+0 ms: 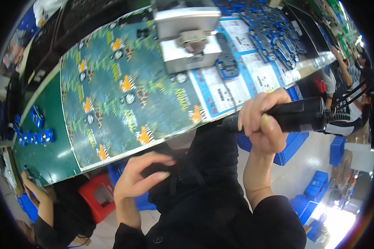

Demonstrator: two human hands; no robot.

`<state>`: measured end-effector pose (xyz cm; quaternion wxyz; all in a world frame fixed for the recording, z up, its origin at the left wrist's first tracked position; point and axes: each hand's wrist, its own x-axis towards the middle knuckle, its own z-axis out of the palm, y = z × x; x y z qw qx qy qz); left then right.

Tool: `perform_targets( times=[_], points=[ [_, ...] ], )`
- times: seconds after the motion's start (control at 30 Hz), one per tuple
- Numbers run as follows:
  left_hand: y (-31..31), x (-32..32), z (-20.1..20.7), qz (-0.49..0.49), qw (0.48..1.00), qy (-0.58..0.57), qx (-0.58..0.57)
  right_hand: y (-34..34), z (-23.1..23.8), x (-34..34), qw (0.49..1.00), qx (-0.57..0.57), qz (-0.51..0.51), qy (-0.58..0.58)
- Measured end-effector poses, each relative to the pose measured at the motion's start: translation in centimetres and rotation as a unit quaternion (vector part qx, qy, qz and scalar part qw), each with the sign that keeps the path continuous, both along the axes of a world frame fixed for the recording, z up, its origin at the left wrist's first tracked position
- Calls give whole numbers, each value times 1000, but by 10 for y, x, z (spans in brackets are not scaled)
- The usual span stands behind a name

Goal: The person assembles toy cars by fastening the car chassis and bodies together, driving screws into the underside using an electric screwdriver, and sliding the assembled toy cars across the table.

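My right hand (265,120) is wrapped round a black electric screwdriver (301,114), held nearly level just off the table's front edge. A coiled cord runs from its right end. My left hand (141,174) hovers in front of my lap, fingers apart and nothing in them. Beyond the hands, a silvery metal fixture (191,56) stands on the table with a small tan-grey part (194,40) in it. Against its right side lies a blue and dark toy car part (226,62).
Many blue toy car parts (270,37) are heaped at the far right. An animal-print sheet (112,108) covers much of the green table (62,162). Several blue car bodies (39,136) lie at left. A co-worker's arm (43,203) and a red stool (97,197) are at lower left.
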<state>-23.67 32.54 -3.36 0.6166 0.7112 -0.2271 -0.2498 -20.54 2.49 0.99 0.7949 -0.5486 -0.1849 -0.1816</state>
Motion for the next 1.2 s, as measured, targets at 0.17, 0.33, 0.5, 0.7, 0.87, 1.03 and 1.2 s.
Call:
perform_targets(
  times=[0.17, 0.33, 0.5, 0.7, 0.87, 1.03, 1.2],
  points=[
    [-188, 118, 78, 43, 880, -473, 25, -61, 17, -32, 995, 80, -17, 65],
    [-333, 244, 68, 52, 905, -364, 216, -98, 21, -55, 990, -8, -81, 119],
    [-363, 262, 15, 54, 952, -240, 182, -103, 35, -56, 992, -26, -65, 104],
    [-364, 221, 30, 163, 983, -1, -86, -99, 41, -61, 992, 5, -22, 124],
    [-269, 179, 106, 171, 930, 17, -326, -87, 31, -56, 985, -3, -103, 137],
    [-131, 105, 103, 294, 825, 81, -476, -74, 28, -33, 992, 32, -115, 51],
    [-69, 74, 15, 339, 847, 180, -368, -33, 52, 12, 987, 123, -31, -97]
  ],
)
